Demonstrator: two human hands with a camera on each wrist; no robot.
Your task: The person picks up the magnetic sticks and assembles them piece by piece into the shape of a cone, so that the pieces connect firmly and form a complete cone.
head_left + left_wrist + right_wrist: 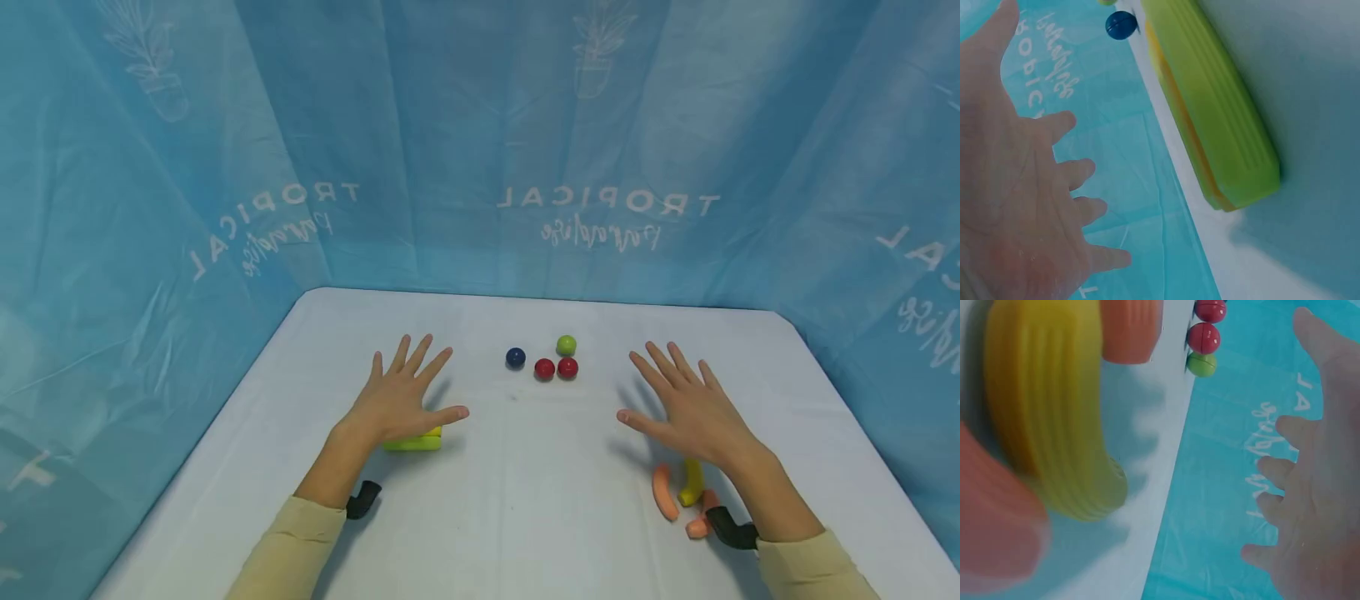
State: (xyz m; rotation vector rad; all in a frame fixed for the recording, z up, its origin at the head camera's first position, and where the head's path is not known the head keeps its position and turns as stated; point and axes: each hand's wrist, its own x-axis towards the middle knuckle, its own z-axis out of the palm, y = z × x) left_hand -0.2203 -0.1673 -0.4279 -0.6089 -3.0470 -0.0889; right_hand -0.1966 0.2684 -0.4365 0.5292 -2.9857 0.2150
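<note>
My left hand [395, 402] is held over the table with fingers spread, holding nothing. Just below it, partly hidden, lies a green ridged long piece [412, 444] with yellow along its side; the left wrist view shows the green piece [1222, 106] up close. On the other side, my right hand [692, 412] is likewise spread and holds nothing. Near its wrist lie a yellow curved, ridged piece [691, 483] and an orange curved piece [663, 492], with more orange [698, 527] partly behind the black wrist mount. The yellow piece [1047, 406] fills much of the right wrist view.
Toward the back of the white table [510, 500] sit a dark blue ball [515, 358], a green ball [566, 345] and two red balls, one red ball [544, 369] left of the other red ball [567, 367]. A blue printed curtain [450, 150] encloses the back and sides.
</note>
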